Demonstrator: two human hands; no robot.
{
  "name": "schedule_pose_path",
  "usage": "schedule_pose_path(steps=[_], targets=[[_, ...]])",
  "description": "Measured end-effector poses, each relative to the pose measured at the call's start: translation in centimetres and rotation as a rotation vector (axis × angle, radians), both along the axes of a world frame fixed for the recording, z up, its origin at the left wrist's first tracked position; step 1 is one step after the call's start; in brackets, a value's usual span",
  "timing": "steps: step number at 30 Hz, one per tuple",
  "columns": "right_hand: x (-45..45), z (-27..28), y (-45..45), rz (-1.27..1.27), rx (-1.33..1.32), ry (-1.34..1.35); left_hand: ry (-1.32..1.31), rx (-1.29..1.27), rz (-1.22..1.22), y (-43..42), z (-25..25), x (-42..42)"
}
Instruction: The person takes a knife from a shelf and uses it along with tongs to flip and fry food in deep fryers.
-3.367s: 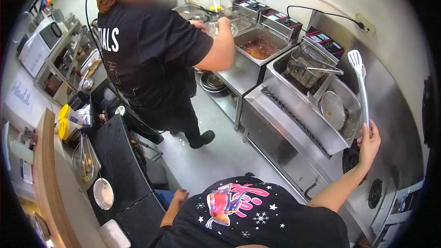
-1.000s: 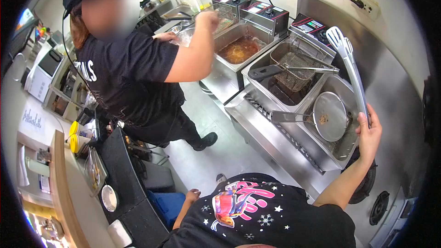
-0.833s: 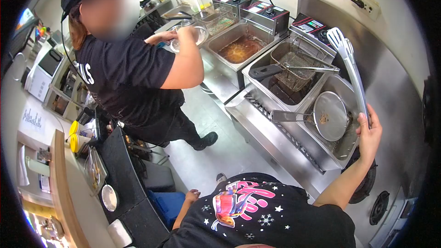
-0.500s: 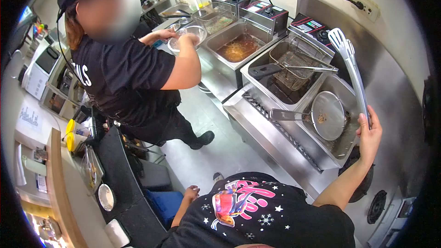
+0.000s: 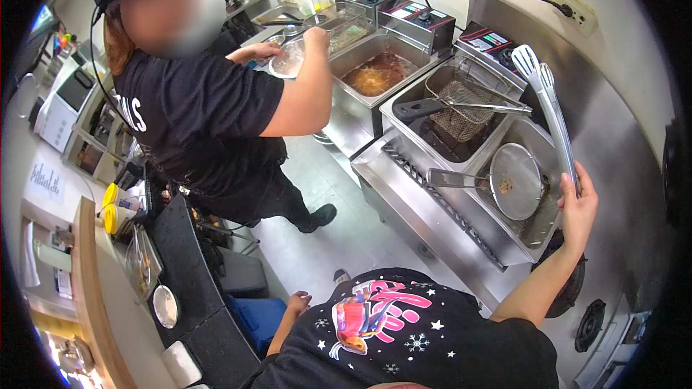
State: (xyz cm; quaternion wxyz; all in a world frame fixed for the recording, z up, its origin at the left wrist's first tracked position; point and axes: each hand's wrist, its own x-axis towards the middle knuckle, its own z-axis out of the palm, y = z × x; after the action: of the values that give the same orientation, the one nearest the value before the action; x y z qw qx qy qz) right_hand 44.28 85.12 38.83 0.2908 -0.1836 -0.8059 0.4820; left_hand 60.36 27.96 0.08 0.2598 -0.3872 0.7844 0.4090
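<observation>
My right hand [image 5: 579,209] is closed around the handle end of metal tongs [image 5: 553,119]. Their slotted heads point up and away, over the right side of the fryers. Just left of that hand, a round fine-mesh strainer [image 5: 515,181] rests in a steel basin [image 5: 537,241], with some brown bits on its mesh. Low beside my body hangs my left hand [image 5: 299,302], its fingers loosely bent and apart, with nothing seen in them. It is nearest a blue seat-like surface [image 5: 261,320].
A co-worker [image 5: 194,108] stands at the left, one hand on a white bowl [image 5: 287,66]. Oil bubbles in a fryer [image 5: 375,75]. A wire fry basket [image 5: 461,104] sits over the neighbouring fryer. Burners [image 5: 591,324] lie at the right, a black counter [image 5: 191,281] at the left.
The co-worker's nearer hand has lifted out of the bowl, up and to the right toward the wire basket. My hands and the tongs stay almost where they were.
</observation>
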Motion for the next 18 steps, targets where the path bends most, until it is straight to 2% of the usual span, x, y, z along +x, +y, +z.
schedule_pose_path(steps=[7,10,18], targets=[[-0.2,-0.3,-0.2,-0.01,0.018,-0.003,0.013,-0.027,-0.009,-0.4,-1.0,0.6],[-0.3,-0.5,-0.1,-0.004,-0.001,0.004,-0.03,-0.059,-0.018,0.4,1.1,0.2],[-0.1,-0.6,0.4,-0.035,0.036,-0.033,-0.022,-0.037,-0.021,0.5,0.8,0.0]])
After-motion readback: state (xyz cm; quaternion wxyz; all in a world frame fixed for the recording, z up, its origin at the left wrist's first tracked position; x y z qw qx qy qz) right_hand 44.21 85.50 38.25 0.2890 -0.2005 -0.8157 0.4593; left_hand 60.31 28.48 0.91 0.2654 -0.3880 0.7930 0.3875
